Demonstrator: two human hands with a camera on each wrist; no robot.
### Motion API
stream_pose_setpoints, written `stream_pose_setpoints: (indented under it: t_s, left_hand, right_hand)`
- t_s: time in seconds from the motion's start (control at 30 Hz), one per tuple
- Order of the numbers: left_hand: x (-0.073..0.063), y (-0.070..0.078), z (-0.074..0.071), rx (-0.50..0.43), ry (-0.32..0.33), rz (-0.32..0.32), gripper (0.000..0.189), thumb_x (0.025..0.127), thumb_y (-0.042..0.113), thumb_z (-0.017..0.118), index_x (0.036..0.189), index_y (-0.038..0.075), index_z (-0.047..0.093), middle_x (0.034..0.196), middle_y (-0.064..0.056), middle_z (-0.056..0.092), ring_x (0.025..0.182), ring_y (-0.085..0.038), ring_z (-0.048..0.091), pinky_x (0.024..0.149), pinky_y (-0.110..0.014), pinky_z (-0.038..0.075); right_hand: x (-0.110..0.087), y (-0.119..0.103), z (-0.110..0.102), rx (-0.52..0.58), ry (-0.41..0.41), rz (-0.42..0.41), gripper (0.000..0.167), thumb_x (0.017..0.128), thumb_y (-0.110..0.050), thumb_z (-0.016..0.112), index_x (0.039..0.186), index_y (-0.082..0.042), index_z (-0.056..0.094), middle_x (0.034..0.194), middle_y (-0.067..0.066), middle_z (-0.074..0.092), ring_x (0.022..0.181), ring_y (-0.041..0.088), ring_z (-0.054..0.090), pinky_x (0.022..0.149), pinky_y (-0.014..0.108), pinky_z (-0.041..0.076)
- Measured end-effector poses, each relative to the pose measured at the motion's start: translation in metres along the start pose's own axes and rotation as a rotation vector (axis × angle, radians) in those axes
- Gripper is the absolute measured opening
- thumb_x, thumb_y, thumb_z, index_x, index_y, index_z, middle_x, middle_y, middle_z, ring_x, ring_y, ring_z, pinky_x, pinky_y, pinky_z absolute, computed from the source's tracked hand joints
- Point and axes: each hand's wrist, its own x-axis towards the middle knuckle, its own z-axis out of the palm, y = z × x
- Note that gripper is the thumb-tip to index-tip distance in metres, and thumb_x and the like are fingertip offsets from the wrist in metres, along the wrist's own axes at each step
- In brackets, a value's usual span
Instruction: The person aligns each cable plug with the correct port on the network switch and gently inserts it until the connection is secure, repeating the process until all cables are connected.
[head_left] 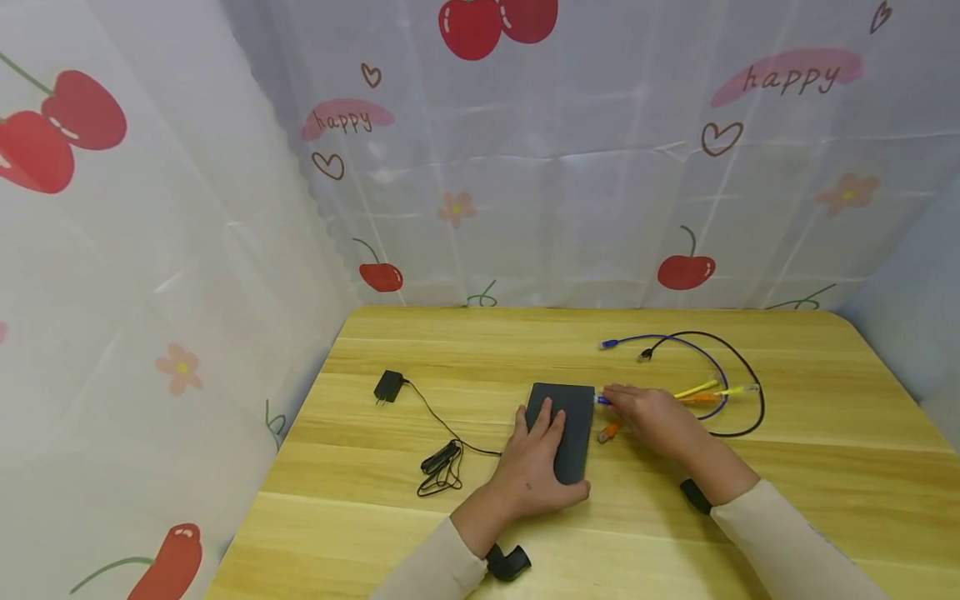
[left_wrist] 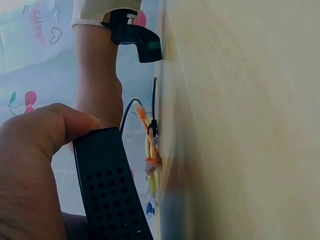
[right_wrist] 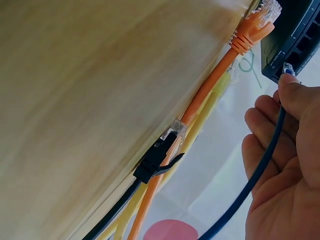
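Observation:
A flat black network switch (head_left: 576, 429) lies on the wooden table. My left hand (head_left: 528, 467) holds it from the left, fingers spread over its top and the thumb at its near right corner. In the left wrist view the thumb (left_wrist: 75, 122) bends over the edge of the vented side. To the right, my right hand (head_left: 660, 421) pinches the plug end of a blue network cable (right_wrist: 267, 155) between thumb and fingers. Its clear plug (right_wrist: 288, 68) is right at the end port in the row of ports; how deep it sits I cannot tell.
Yellow, orange and black (head_left: 761, 400) network cables lie right of the switch, an orange plug (head_left: 609, 432) close by its right side. Another blue plug (head_left: 609, 344) points left farther back. On the left sit a power adapter (head_left: 388, 385) and its bundled cord (head_left: 441, 467). Patterned curtains surround the table.

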Motion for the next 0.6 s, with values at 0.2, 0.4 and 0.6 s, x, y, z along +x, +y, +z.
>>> stream_pose_setpoints:
  t_s: [0.2, 0.4, 0.6]
  left_hand:
    - [0.0000, 0.0020, -0.0038, 0.004, -0.004, 0.011, 0.101, 0.081, 0.065, 0.063, 0.161, 0.020, 0.020, 0.168, -0.003, 0.004, 0.151, -0.046, 0.002, 0.112, -0.062, 0.028]
    - [0.0003, 0.0023, -0.0047, 0.017, -0.018, 0.018, 0.101, 0.082, 0.065, 0.063, 0.161, 0.020, 0.019, 0.168, -0.004, 0.005, 0.151, -0.047, 0.002, 0.113, -0.061, 0.027]
    - [-0.0004, 0.0007, -0.0051, 0.012, -0.029, 0.028, 0.101, 0.082, 0.064, 0.063, 0.161, 0.019, 0.020, 0.168, -0.004, 0.006, 0.151, -0.047, 0.002, 0.114, -0.061, 0.026]
  right_hand:
    - [0.0010, -0.0001, -0.0015, 0.006, 0.038, 0.001, 0.027, 0.083, -0.006, 0.078, 0.109, 0.003, 0.074, 0.104, 0.016, 0.075, 0.092, 0.029, 0.074, 0.073, 0.041, 0.058]
    - [-0.0008, 0.0002, -0.0016, 0.037, 0.041, 0.017, 0.027, 0.084, -0.006, 0.077, 0.110, 0.003, 0.074, 0.105, 0.016, 0.075, 0.093, 0.029, 0.074, 0.074, 0.041, 0.058]
    - [-0.0007, -0.0002, -0.0011, 0.064, 0.028, 0.013, 0.025, 0.085, -0.005, 0.076, 0.109, 0.002, 0.074, 0.104, 0.015, 0.075, 0.092, 0.028, 0.074, 0.074, 0.040, 0.058]
